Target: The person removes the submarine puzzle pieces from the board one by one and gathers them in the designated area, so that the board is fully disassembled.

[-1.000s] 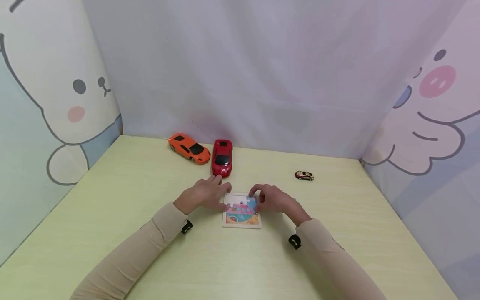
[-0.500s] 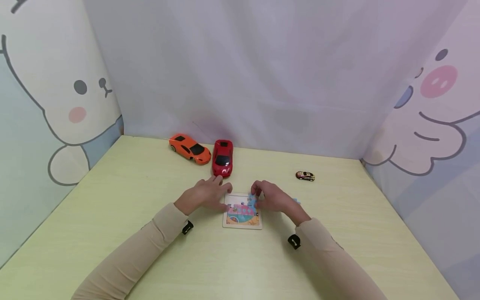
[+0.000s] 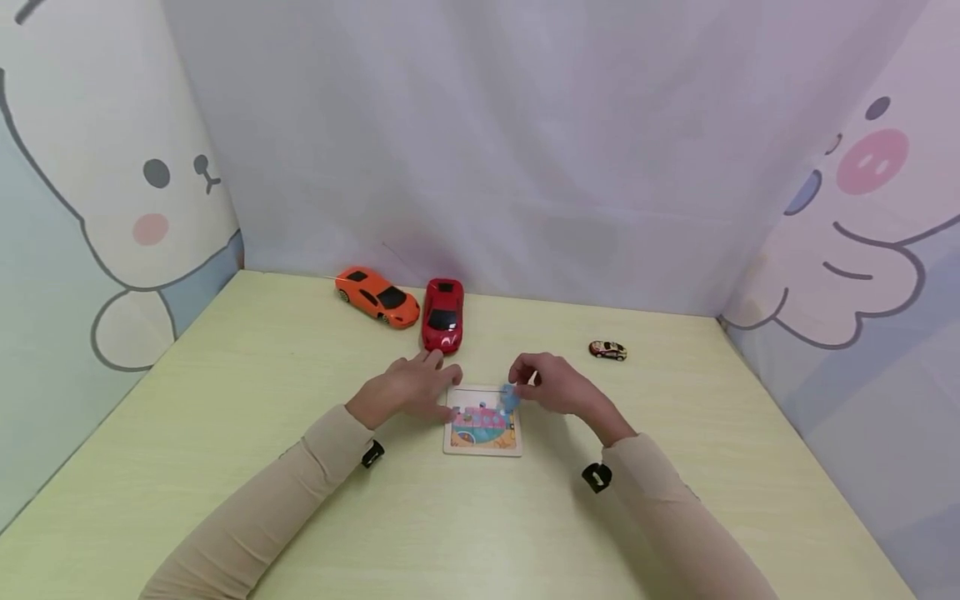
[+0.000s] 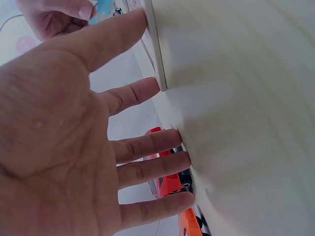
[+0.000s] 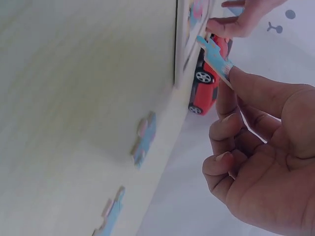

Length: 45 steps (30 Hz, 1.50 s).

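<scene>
A small jigsaw puzzle in a pale frame (image 3: 483, 453) lies on the table, its lower part filled with pink, teal and sandy pieces. My right hand (image 3: 557, 385) pinches a light blue puzzle piece (image 5: 216, 58) between thumb and forefinger, raised over the frame's upper right corner. The other fingers of that hand are curled in. My left hand (image 3: 411, 387) rests at the frame's left side with fingers spread; in the left wrist view its thumb (image 4: 115, 37) and forefinger (image 4: 135, 93) touch the frame's edge.
Two loose blue puzzle pieces, one nearer (image 5: 110, 215) and one farther (image 5: 144, 140), lie on the table right of the frame. Behind the left hand stand a red toy car (image 3: 443, 317) and an orange toy car (image 3: 377, 297). A tiny toy car (image 3: 608, 350) sits back right.
The right hand has lifted the blue piece up from the puzzle's upper right corner and drawn back slightly to the right. My left hand stays where it was.
</scene>
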Each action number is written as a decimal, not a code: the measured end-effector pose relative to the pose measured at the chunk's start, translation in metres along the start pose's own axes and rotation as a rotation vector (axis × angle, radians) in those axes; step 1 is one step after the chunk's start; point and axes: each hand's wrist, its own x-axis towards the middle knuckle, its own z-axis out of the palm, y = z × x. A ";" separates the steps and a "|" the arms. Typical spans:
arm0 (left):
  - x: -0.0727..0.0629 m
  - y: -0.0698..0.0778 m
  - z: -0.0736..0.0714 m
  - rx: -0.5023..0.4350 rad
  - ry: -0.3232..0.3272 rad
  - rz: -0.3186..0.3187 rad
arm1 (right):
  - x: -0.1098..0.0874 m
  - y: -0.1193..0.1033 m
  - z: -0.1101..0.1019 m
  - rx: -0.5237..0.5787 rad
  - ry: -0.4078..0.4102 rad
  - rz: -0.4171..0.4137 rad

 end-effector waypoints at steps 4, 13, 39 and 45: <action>0.000 -0.002 0.000 0.000 0.000 0.003 | -0.005 0.005 -0.010 0.009 0.013 -0.011; 0.001 -0.003 0.001 -0.001 0.006 0.012 | -0.017 0.023 -0.034 0.007 0.054 0.012; 0.004 -0.004 0.003 -0.003 -0.007 0.001 | -0.059 0.096 -0.066 0.040 0.118 0.203; 0.004 -0.004 0.003 0.000 -0.008 -0.006 | -0.063 0.102 -0.067 0.038 0.100 0.231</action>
